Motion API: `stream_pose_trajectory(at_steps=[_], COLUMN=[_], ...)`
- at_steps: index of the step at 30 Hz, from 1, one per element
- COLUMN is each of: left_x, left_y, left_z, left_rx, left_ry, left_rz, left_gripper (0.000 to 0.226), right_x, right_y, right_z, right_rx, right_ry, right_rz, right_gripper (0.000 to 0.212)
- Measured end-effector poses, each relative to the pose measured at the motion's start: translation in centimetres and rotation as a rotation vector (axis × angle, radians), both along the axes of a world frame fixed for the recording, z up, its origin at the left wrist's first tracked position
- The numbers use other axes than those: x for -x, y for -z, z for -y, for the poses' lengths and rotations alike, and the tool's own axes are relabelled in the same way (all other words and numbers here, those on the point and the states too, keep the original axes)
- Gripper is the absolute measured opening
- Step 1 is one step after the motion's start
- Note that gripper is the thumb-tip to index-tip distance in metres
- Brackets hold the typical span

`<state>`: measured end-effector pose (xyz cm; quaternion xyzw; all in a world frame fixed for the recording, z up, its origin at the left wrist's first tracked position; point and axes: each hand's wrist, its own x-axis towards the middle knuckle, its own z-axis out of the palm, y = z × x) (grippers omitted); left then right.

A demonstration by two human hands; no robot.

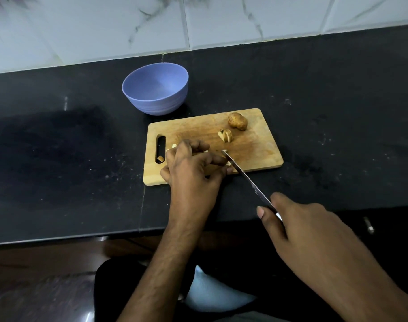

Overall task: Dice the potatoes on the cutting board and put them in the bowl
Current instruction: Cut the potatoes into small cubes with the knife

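Head view looks down on my wooden cutting board (256, 145) on the black counter (337, 112). My left hand (191, 166) curls over potato pieces (174, 147) at the board's near left, pinning them down. My right hand (298, 226) grips the knife (244, 175), its blade angled across the near edge with the tip touching a small piece. A sliced chunk (226, 135) and a whole potato (237, 121) sit toward the far right. Just beyond the board's far left stands the blue bowl (155, 105).
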<state>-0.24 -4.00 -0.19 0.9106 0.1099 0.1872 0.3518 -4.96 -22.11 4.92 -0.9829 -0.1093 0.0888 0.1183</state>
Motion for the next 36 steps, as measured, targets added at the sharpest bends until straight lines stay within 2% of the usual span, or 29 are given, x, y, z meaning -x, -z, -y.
stream_pose_trajectory(at_steps=[11,16,24,29,32,36], left_x=[0.1,0.2,0.3,0.4,0.7,0.6], left_y=[0.0,-0.3,-0.2,0.0,-0.3,-0.6], left_z=[0.2,0.3,0.5,0.3,0.3,0.7], left_rx=[0.026,0.022,-0.005,0.024,0.049,-0.022], left_ry=[0.001,0.004,-0.024,-0.052,-0.005,0.099], left_rz=[-0.016,-0.026,-0.031,0.048,0.137,0.188], left_gripper=[0.013,0.013,0.011,0.011,0.01,0.01], right_x=[0.2,0.0,-0.5,-0.2,-0.1,-0.7], right_y=[0.3,0.7,0.8,1.0,1.1,0.7], right_z=[0.5,0.9,1.2,1.1,1.3,1.4], right_rx=[0.023,-0.058,-0.064,-0.085,-0.139,-0.224], right_ry=[-0.014,-0.028,-0.082,-0.045,-0.036,-0.01], right_rz=[0.009,-0.09,-0.137,-0.106,-0.08,-0.048], right_gripper=[0.026,0.026,0.025,0.029,0.031,0.029])
